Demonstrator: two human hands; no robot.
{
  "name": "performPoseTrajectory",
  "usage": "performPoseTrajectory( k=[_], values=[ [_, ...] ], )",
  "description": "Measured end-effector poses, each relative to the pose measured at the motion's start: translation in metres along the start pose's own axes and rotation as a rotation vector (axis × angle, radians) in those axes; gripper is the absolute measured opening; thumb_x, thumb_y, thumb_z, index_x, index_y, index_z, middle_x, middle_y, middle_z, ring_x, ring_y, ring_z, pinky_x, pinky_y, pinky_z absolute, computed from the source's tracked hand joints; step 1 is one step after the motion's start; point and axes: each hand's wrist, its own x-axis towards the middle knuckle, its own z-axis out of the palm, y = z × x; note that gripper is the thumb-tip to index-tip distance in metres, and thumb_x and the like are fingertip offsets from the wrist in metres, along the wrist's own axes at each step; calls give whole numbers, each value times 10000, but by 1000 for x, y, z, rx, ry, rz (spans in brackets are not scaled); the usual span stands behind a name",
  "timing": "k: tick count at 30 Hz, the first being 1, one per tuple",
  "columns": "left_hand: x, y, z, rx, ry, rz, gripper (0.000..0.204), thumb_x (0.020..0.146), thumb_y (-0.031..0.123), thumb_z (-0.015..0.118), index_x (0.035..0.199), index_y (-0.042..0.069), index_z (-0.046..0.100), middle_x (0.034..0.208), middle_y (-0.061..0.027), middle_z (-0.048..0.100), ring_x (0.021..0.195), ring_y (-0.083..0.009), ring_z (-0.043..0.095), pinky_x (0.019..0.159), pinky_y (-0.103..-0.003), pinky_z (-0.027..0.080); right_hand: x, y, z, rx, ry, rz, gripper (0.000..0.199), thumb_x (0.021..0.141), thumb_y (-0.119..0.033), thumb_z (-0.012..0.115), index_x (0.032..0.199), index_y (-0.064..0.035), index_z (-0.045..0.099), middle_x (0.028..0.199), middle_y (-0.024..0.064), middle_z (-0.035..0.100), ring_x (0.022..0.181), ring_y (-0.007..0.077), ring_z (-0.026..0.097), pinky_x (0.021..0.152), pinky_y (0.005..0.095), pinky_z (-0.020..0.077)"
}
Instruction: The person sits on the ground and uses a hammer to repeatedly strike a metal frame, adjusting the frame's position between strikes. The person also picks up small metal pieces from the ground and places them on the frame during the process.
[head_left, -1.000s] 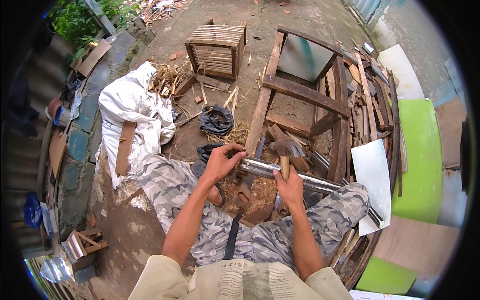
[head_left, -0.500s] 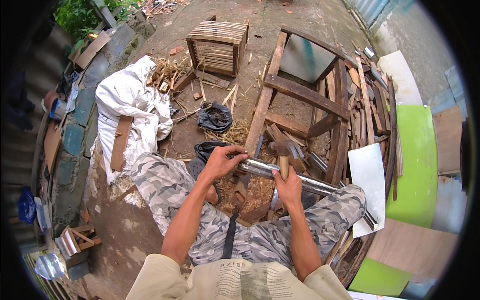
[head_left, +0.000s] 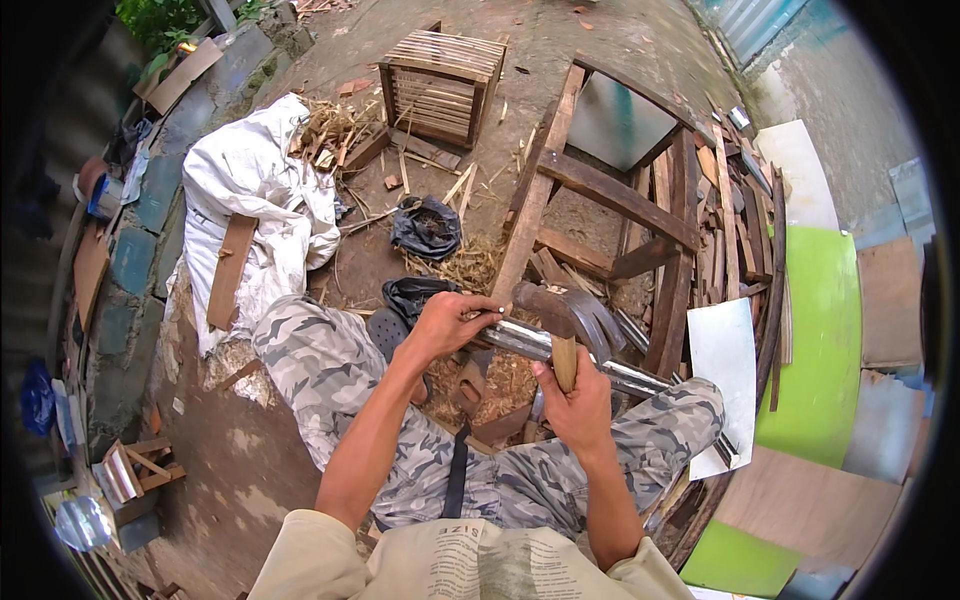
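My right hand [head_left: 580, 400] is closed round the wooden handle of a claw hammer [head_left: 565, 362]. The hammer's head is raised over a silvery metal bar [head_left: 637, 381] that lies slantwise across my lap, its right part reaching over my right leg. Over the bar's left end my left hand [head_left: 448, 328] is closed in a pinch, thumb against forefinger. A tiny bright spot shows at those fingertips, too small to name. Below the bar, a handsaw [head_left: 468, 388] lies among wood shavings between my legs.
Ahead to the right stands a dark wooden frame [head_left: 620, 198], with scrap wood [head_left: 740, 215] heaped beside it. A slatted wooden crate [head_left: 432, 105], a black plastic bag [head_left: 427, 228] and a white cloth [head_left: 255, 170] lie ahead and left. A white sheet [head_left: 715, 350] is by my right knee.
The hammer has come up, its head now larger and nearer above the bar. My left hand keeps its pinch at the bar's left end. The whole view has shifted slightly.
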Motion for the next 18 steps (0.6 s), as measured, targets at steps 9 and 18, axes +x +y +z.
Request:
performPoseTrajectory(
  k=[9,18],
  values=[
    [-1,-13,4,-3,14,74,206,843,219,800,1016,108,800,834,-158,737,715,-321,702,650,-379,533,3,-11,4,-84,-136,88,326,942,-220,709,1074,49,579,717,235,634,714,458,655,588,481,486],
    [-2,-18,2,-25,-29,55,206,837,199,802,1014,94,798,852,-145,745,737,-310,710,661,-371,539,-5,6,11,-173,-202,67,267,951,-173,689,1034,48,564,766,247,639,700,465,650,596,488,495]
  ],
)
